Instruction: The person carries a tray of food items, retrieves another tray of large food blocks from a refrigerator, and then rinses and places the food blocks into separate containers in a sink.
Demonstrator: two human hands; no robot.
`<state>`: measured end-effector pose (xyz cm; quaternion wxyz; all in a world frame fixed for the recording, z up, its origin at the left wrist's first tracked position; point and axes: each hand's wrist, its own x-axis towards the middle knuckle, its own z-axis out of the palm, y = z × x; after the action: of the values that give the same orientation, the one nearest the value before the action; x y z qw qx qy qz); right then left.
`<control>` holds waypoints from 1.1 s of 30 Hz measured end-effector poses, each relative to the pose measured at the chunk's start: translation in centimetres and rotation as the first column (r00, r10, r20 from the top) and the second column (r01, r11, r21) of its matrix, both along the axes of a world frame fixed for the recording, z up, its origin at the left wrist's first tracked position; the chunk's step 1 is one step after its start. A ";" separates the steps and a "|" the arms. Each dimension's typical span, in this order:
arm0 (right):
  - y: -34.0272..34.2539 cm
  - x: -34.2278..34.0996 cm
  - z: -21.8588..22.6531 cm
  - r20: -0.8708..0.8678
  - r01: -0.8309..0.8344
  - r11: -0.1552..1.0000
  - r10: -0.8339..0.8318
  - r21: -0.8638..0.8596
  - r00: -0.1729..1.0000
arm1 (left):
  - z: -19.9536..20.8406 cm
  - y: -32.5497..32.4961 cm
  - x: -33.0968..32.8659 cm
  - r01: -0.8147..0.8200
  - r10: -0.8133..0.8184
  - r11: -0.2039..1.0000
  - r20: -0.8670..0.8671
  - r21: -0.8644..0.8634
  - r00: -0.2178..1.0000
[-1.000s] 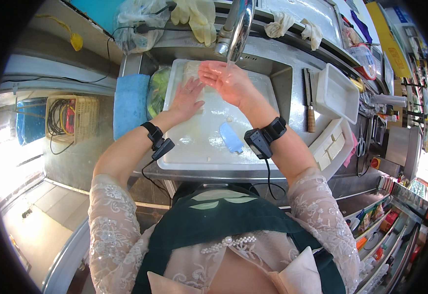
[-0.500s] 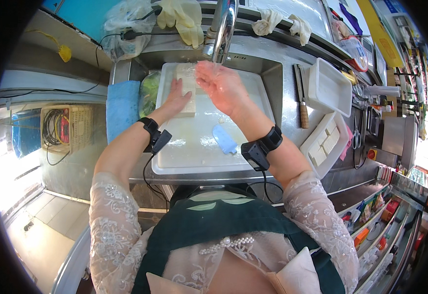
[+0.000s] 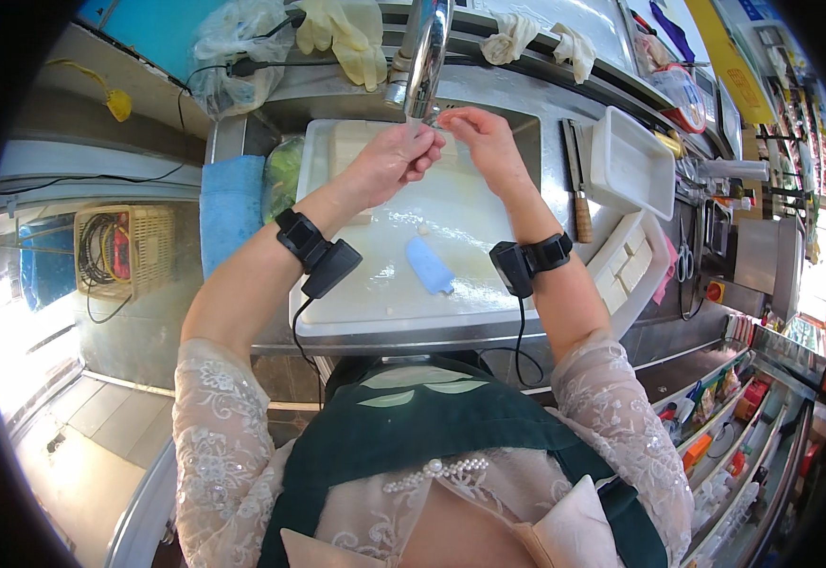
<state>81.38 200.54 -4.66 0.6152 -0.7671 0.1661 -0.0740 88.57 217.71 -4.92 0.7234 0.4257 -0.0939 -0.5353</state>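
left hand (image 3: 396, 165) near faucet (image 3: 426, 62) — white tray (image 3: 356, 275) below — steel counter (image 3: 555, 204), shelves (image 3: 749, 437) rightward.

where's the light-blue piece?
Head view, just right of centre: the light-blue piece lies on the white tray, below the left hand in frame.

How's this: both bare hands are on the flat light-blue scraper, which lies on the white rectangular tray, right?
No: the head view shows the left hand and right hand by the chrome faucet; the scraper lies on the tray.
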 end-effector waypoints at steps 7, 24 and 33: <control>1.8 1.8 -0.9 -0.111 -0.283 0.900 0.261 -0.330 0.959 | 1.2 2.3 0.3 0.087 -0.123 0.979 0.193 0.186 0.973; 0.0 4.8 -0.6 -0.047 -0.229 0.849 0.235 -0.477 0.971 | -0.2 7.4 -0.2 -0.074 -0.176 0.936 0.641 0.343 0.747; -0.1 -0.5 1.8 0.101 -0.381 0.887 0.367 0.261 0.925 | -1.2 15.2 -5.4 -0.230 -0.524 0.788 0.818 0.572 0.237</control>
<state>80.86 200.44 -2.82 0.7223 -0.6896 0.0089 0.0512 83.14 232.95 -6.16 0.2796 0.8483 -0.3862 -0.2304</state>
